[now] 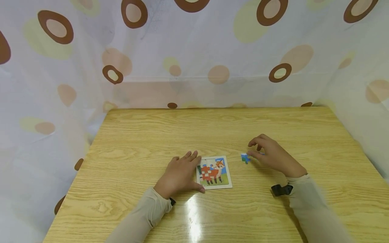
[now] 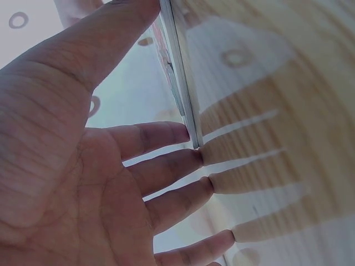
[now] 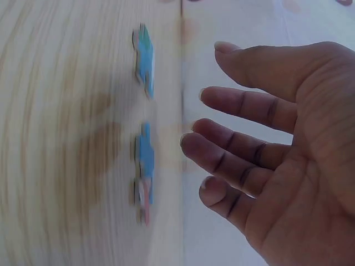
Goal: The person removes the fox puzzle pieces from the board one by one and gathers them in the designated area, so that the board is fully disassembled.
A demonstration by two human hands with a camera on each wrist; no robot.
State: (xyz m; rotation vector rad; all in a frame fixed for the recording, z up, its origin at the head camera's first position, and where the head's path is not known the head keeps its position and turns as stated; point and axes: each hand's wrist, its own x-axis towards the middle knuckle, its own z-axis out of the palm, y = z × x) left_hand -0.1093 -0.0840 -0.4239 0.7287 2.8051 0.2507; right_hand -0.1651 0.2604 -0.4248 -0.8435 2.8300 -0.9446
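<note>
A square fox jigsaw puzzle [image 1: 215,172] with a white frame lies on the table, partly filled with orange, blue and green pieces. My left hand [image 1: 180,175] rests at its left side, thumb by the near left corner and straight, spread fingers by the far left corner. To the right of the puzzle, my right hand [image 1: 273,157] hovers above the table, fingers bent loosely with nothing between them. Below it lies a blue and green puzzle piece [image 1: 244,158]. Another blue piece with a pink and white end [image 3: 145,158], mostly hidden by the hand in the head view, lies nearby.
The wooden table [image 1: 146,131] carries a bright glare patch near its front. A spotted curtain [image 1: 194,47] hangs behind the table and along both sides. A black wrist strap [image 1: 282,190] sits on the right sleeve.
</note>
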